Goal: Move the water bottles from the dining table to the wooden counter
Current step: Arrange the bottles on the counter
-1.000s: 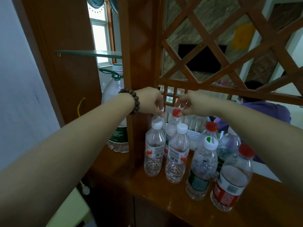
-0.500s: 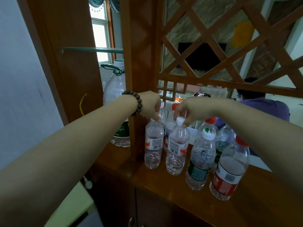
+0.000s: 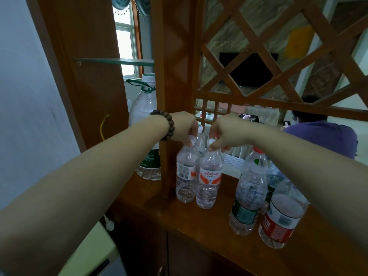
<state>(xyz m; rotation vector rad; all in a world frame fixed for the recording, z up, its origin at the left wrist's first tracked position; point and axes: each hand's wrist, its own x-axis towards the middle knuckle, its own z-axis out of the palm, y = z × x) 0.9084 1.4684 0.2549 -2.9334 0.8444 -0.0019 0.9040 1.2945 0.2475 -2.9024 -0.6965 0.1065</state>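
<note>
Several clear water bottles stand on the wooden counter (image 3: 201,222). My left hand (image 3: 184,128), with a bead bracelet at the wrist, pinches the white cap of a small bottle (image 3: 186,174). Beside it, my right hand (image 3: 225,134) grips the cap of a second small bottle (image 3: 209,178) with an orange-and-white label. Both bottles rest upright on the counter, touching each other. To the right stand a green-labelled bottle (image 3: 249,192) and a red-labelled bottle (image 3: 282,214). More bottles are partly hidden behind my hands.
A large jug (image 3: 146,124) with a green handle stands left of a wooden post (image 3: 171,76). A wooden lattice screen (image 3: 278,56) rises behind the counter. A person in a purple shirt (image 3: 322,134) sits beyond it. Cabinet doors lie below the counter.
Both hands have come down from the rear bottles onto the caps of the two front small bottles. The camera has moved closer and the view has shifted slightly.
</note>
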